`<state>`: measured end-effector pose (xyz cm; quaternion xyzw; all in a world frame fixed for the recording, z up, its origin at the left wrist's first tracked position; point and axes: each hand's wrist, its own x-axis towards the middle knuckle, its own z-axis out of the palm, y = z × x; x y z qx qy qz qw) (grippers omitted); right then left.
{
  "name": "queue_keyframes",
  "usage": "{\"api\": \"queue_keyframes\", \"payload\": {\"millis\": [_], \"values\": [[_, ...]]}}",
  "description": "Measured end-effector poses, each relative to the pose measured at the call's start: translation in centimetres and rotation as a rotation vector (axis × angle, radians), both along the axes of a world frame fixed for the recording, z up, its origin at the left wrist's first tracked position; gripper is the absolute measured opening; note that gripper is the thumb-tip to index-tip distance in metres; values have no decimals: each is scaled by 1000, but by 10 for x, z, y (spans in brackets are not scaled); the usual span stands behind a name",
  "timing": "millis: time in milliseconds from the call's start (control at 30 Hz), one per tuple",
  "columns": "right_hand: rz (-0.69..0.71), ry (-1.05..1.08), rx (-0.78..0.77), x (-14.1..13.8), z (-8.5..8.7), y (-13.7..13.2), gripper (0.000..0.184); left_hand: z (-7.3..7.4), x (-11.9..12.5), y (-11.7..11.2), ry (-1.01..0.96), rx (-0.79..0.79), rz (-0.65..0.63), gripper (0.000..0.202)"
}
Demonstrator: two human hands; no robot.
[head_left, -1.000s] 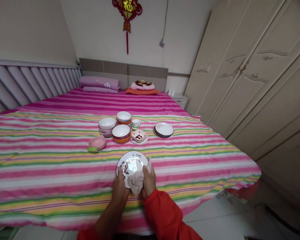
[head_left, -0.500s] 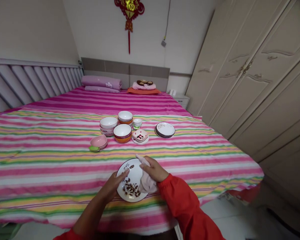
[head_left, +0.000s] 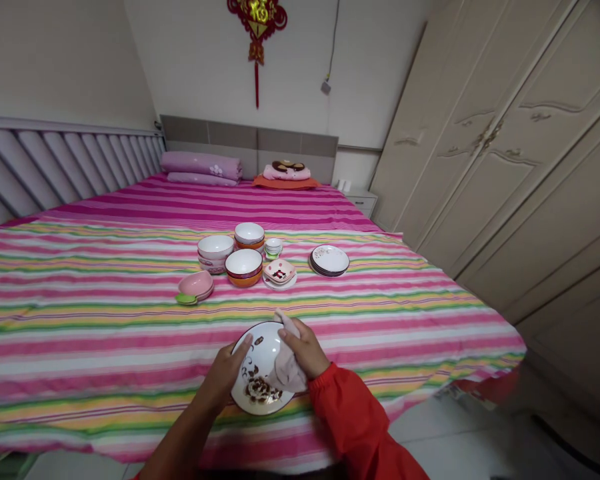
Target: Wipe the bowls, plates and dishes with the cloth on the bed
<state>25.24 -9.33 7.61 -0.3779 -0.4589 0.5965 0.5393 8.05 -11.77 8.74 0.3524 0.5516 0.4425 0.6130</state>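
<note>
A white plate (head_left: 253, 360) with a dark rim and a brown flower pattern is held above the striped cloth, its face tilted up towards me. My left hand (head_left: 226, 370) grips its left edge, thumb on the face and fingers hidden beneath. Bunched in my right hand (head_left: 305, 348) is a pale pink cloth (head_left: 287, 368), which lies against the right part of the plate and covers some of the pattern. The right fingers are closed round the cloth near the plate's upper right rim.
Beyond the plate stand stacked bowls (head_left: 244, 263), a pink bowl with a green leaf handle (head_left: 195, 285), square dishes (head_left: 280, 271), small cups (head_left: 273, 247) and a plate stack (head_left: 330, 259). A striped sheet (head_left: 405, 320) covers the bed; wardrobes (head_left: 505, 153) line the right.
The plate has turned a little and sits slightly lower. My right hand and the pink cloth have shifted slightly left across it, while my left hand keeps its hold.
</note>
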Motion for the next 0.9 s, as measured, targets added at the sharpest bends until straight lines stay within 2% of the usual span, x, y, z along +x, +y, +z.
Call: {"api": "queue_keyframes", "payload": {"millis": [167, 300, 367, 467, 567, 667, 767, 900], "values": [[-194, 197, -77, -5, -8, -9, 41, 2, 8, 2, -13, -23, 137, 38], [-340, 349, -152, -21, -13, -15, 48, 5, 24, 0, -59, -26, 321, 37], [-385, 420, -191, -34, -17, -21, 51, 2, 32, -2, -108, -9, 416, 40], [-395, 500, -242, -51, -28, -29, 49, -3, 36, -8, -55, -42, 508, 47], [-381, 479, -258, -53, -37, -31, 46, -1, 29, -12, -101, -50, 449, 36], [-338, 381, -217, -36, -35, -22, 44, 7, 18, -10, -236, -16, 320, 24], [-220, 197, -103, -9, -18, -8, 40, 15, 9, -2, -361, -59, 155, 29], [-10, -74, 73, 16, 16, 8, 33, 24, 0, 6, -444, -115, -84, 43]]}}
